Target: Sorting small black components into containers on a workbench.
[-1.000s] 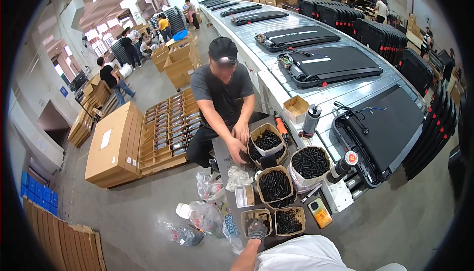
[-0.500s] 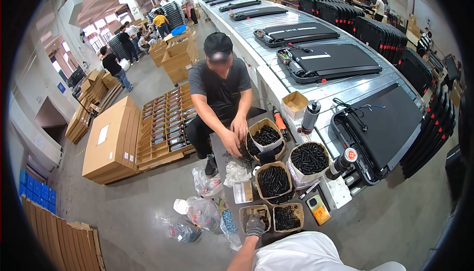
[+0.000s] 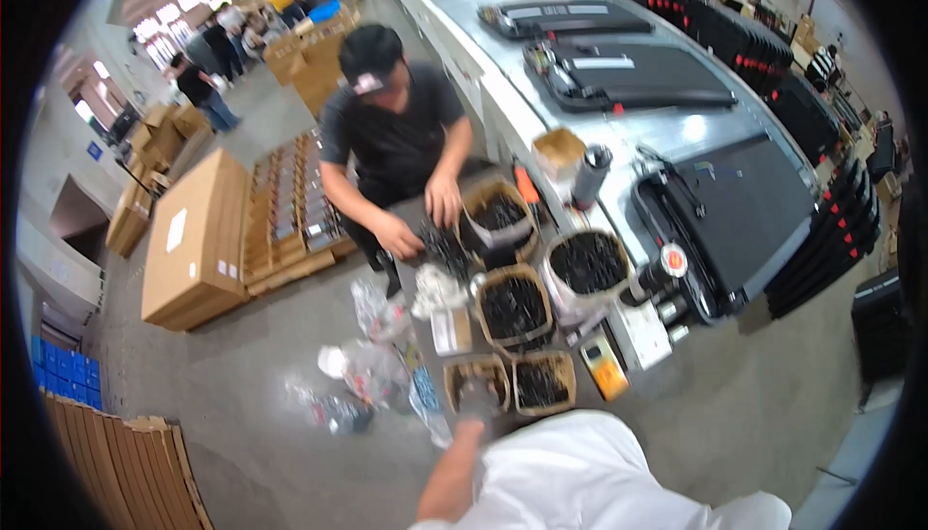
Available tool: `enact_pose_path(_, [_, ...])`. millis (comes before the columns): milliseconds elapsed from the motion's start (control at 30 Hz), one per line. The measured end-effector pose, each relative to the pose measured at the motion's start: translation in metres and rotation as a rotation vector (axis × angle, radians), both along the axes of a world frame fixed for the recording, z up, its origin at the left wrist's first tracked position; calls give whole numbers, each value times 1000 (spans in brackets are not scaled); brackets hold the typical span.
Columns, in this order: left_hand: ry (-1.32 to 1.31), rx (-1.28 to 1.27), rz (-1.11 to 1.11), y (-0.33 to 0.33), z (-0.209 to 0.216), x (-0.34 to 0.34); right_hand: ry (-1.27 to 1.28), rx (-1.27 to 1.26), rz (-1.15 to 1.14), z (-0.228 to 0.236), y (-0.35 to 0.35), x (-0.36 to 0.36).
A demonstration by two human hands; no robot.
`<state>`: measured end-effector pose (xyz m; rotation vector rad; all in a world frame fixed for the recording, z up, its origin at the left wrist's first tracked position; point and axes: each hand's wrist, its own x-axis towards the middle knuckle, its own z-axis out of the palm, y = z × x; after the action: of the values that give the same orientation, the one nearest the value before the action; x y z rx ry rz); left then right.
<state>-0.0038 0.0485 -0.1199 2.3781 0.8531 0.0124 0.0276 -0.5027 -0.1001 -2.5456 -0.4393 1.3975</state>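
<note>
head-worn fisheye looks down and ahead, tilted: shirt closest at bottom centre, bins just above, conveyor receding upward.

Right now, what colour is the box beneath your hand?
The box is brown; best in head view.

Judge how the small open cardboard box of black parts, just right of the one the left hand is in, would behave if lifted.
The cardboard box would probably flex a little, since its walls look thin. The small black parts look loose under the open top, so they might spill if it tilted. Those many parts may make it fairly heavy.
</note>
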Motion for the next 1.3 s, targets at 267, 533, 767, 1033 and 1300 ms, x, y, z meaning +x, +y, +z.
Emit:
enact_pose_path(267, [-80,96,-175,-11,39,17,35,-103,123,-28,-1,-10])
enact_pose_path(533, [65,-11,-8,-19,46,8,-41,777,-81,110,258,129])
enact_pose_path(767, [-85,25,56,-13,33,3,-164,294,612,81,366,122])
enact_pose_path(1033, [-228,-79,135,-7,34,3,-260,462,640,35,365,122])
enact_pose_path(1300, [-290,-158,181,-17,23,-11,-324,758,396,24,342,111])
